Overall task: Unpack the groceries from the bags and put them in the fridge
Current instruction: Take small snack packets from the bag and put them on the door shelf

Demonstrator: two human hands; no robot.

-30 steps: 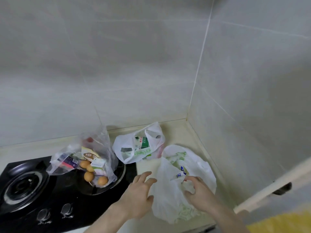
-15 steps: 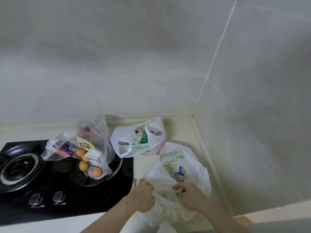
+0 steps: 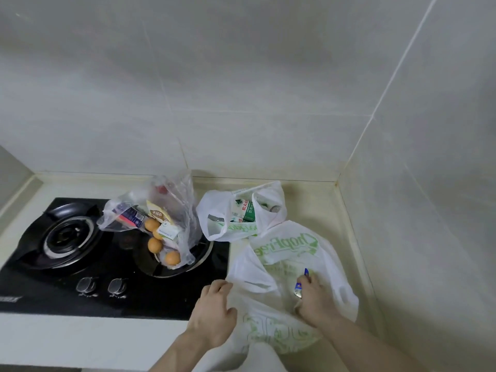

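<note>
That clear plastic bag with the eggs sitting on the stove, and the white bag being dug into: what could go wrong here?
The clear plastic bag lies across the black gas stove's right burner; its brown eggs sit low at the edge and could roll or crack if it is tugged. The right hand grips a small blue-marked item inside the white green-printed bag, while the left hand holds the bag's edge; thin plastic might tear or snag.

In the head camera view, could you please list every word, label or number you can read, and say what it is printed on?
"农夫山": on the green and white carton in the far white bag.
Green lettering on the near white bag: appears mirrored or upside down, not readable with certainty.
Labels on packets in the clear bag: too small and blurred.
Marking at the stove front edge: cut off, unreadable.
</note>
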